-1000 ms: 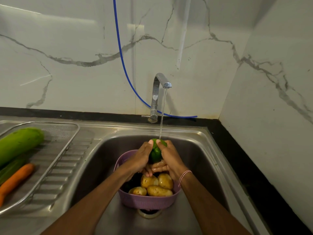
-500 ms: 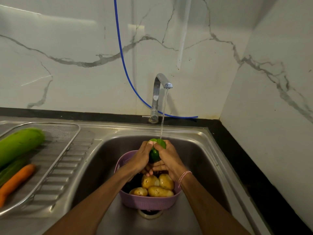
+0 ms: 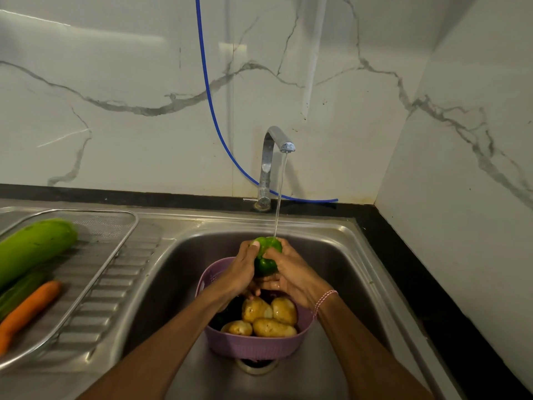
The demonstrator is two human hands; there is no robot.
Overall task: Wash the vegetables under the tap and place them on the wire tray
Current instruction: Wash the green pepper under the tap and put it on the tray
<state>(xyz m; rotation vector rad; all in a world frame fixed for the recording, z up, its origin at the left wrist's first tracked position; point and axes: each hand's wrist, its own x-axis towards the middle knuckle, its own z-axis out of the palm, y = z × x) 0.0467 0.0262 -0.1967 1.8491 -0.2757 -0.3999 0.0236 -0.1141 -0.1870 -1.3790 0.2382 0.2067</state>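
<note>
A green bell pepper (image 3: 266, 255) sits under the running tap (image 3: 277, 140), with the water stream landing on its top. My left hand (image 3: 240, 272) and my right hand (image 3: 291, 277) both wrap around it above the sink. Below them a purple colander (image 3: 259, 346) holds several wet potatoes (image 3: 269, 314) and something dark on its left side. On the wire tray (image 3: 115, 255) at the left lie a large pale green gourd (image 3: 31, 246), a dark green cucumber (image 3: 20, 293) and an orange carrot (image 3: 27, 311).
The steel sink basin (image 3: 340, 272) has a ribbed drainboard (image 3: 106, 295) to its left under the tray. A blue hose (image 3: 210, 96) hangs down the marble wall behind the tap. A black counter strip (image 3: 432, 298) and a side wall close the right.
The pepper has turned slightly between my hands under the stream, and my hands have shifted their grip a little. Everything else stays put.
</note>
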